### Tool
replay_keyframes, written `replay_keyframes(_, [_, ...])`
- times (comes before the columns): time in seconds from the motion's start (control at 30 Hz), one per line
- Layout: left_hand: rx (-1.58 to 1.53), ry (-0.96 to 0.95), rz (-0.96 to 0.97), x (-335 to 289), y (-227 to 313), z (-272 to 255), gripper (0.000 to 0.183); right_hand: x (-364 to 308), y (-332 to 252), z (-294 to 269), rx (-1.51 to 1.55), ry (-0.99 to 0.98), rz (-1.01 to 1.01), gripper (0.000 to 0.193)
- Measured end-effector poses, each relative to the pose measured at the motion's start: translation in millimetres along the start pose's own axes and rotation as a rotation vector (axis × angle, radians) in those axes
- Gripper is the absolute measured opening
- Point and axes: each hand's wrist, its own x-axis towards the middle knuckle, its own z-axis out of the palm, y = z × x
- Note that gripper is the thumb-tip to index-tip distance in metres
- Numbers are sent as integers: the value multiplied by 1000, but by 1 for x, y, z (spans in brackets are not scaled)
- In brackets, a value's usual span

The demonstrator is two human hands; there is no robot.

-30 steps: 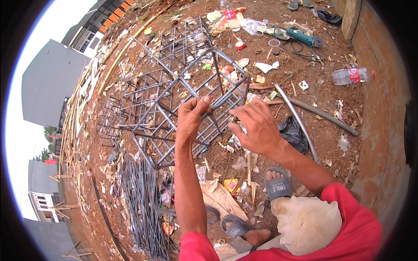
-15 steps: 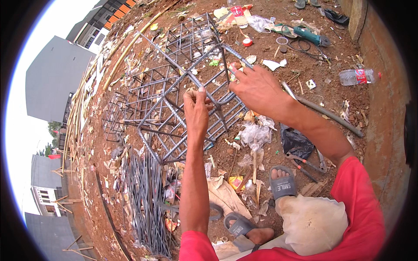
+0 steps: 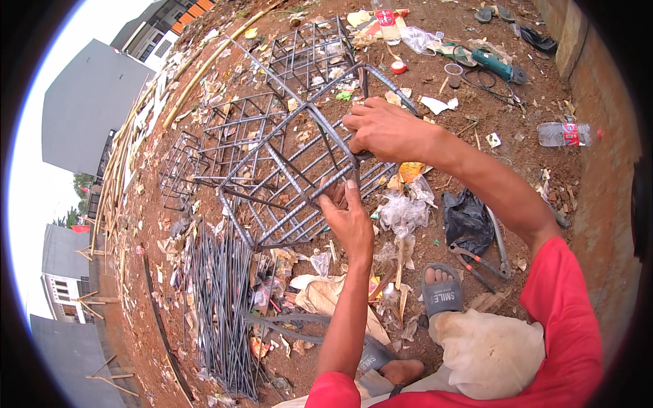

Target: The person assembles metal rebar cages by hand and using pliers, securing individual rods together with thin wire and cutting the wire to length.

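A cage of bent and crossed steel rebar (image 3: 299,231) stands tilted in front of me, its bars lashed into a grid. My left hand (image 3: 348,219) is closed around its near right bars, thumb pointing up beside a bent corner. Just above and to the right, my right hand (image 3: 394,130) is curled over the bars near the same corner, with its fingertips partly hidden. More rebar cages (image 3: 309,58) stand behind this one. Below the cage lies a bundle of loose steel rods (image 3: 224,313).
On the littered soil at right lie red-handled cutters (image 3: 476,265), a black plastic bag (image 3: 468,221) and a plastic bottle (image 3: 564,134). An angle grinder (image 3: 500,66) with its cable lies farther off. A wall (image 3: 605,170) runs along the right; bamboo poles (image 3: 126,149) lie at left.
My left hand has moved down and right along the cage. My right hand has come down and left, toward the bent corner. The view has shifted slightly.
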Motion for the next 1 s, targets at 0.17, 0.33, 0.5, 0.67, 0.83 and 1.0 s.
replay_keyframes(0.17, [-166,-82,-69,5,10,5,23,-7,6,4,85,21,63,16])
replay_keyframes(0.33, [341,-69,112,15,14,-7,18,-10,-5,6,66,38,170,16])
replay_keyframes(0.5, [330,-37,125,4,24,-5,17,-10,-7,-10,143,-137,384,24])
replay_keyframes(0.67, [113,-113,-130,2,32,-14,18,-20,-18,-17,683,47,706,26])
replay_keyframes(0.83, [194,-35,-43,-5,32,-11,23,-37,-39,4,921,374,757,19])
replay_keyframes(1.0, [472,40,245,-3,18,-13,24,-40,-67,23,1056,490,767,20])
